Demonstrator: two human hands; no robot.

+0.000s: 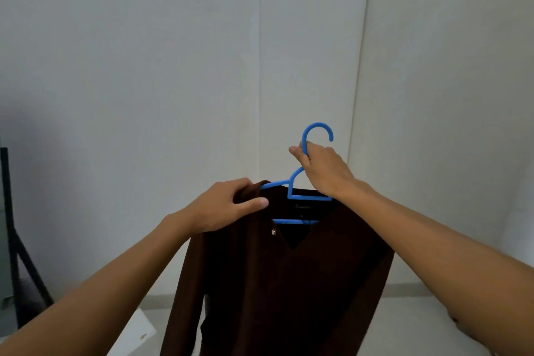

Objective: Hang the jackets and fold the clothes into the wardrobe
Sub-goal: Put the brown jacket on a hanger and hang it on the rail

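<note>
A dark brown jacket [289, 283] hangs on a blue plastic hanger [293, 196] in front of me, held up in the air. My right hand [320, 167] grips the hanger's neck just below the hook, which sticks up above my fingers. My left hand [228, 205] pinches the jacket's left shoulder where the fabric meets the hanger's left arm. The jacket's sleeves and body drop straight down out of the frame. The hanger's right arm is hidden under the cloth and my wrist.
Plain white wall panels [173, 66] fill the view ahead, with vertical seams at centre and right. A dark stand with slanted legs [17, 240] is at the far left. A white sheet [135, 332] lies on the pale floor at lower left.
</note>
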